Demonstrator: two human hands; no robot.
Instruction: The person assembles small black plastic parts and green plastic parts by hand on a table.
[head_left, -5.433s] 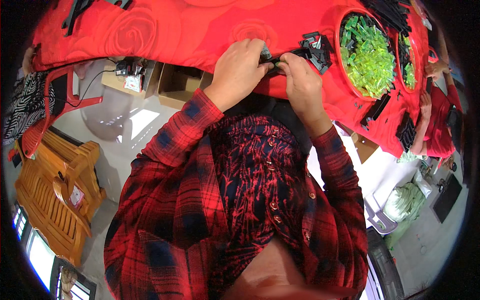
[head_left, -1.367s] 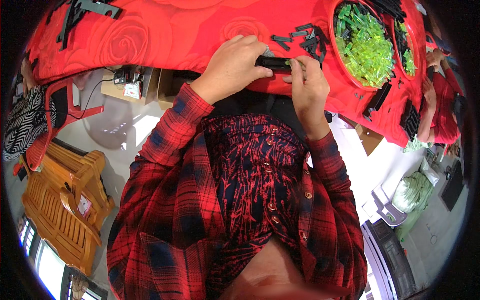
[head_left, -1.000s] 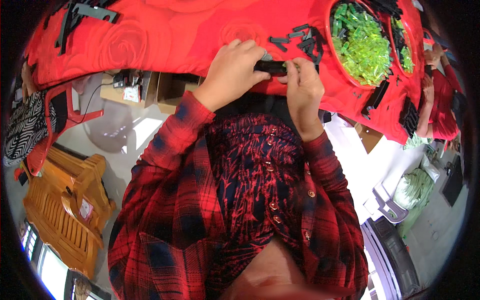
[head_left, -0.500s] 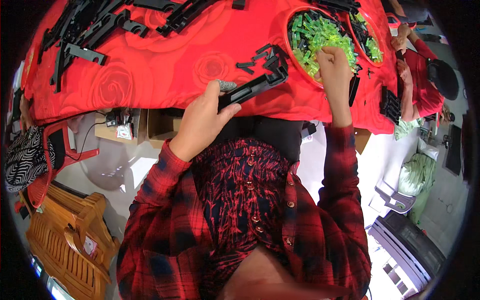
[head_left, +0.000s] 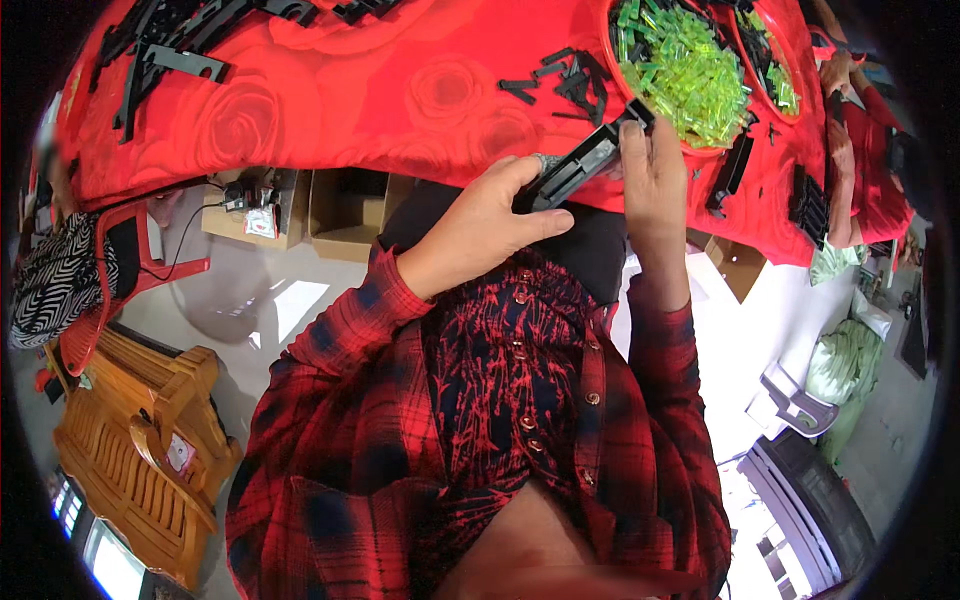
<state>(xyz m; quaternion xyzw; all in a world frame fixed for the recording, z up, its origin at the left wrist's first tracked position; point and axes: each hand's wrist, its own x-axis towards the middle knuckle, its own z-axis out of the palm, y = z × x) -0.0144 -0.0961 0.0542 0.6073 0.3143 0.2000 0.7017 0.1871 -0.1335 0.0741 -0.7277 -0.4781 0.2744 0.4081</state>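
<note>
My left hand (head_left: 490, 222) is wrapped round a long, narrow black plastic housing (head_left: 578, 168) with a hollow channel, tilted up to the right just off the table's near edge. A grey wrap covers one of its fingers. My right hand (head_left: 655, 185) is at the housing's far end, its fingertips closed against it. Whether a small piece is pinched there is hidden. Just beyond that hand stands a round red basket (head_left: 612, 75) heaped with small, clear yellow-green vials (head_left: 685, 85). A loose pile of small black plastic pieces (head_left: 580, 85) lies left of the basket.
A red rose-patterned cloth (head_left: 400, 120) covers the table. More black housings (head_left: 185, 62) lie at the far left. A second red basket (head_left: 790, 105) and black parts (head_left: 735, 170) are at the right, near another person's arms (head_left: 840, 150). Cardboard boxes (head_left: 350, 215) stand below the table.
My right hand has come back from the vial basket to the housing's end. My left hand has brought the housing right and nearer, tilting it more steeply. The view has shifted slightly.
</note>
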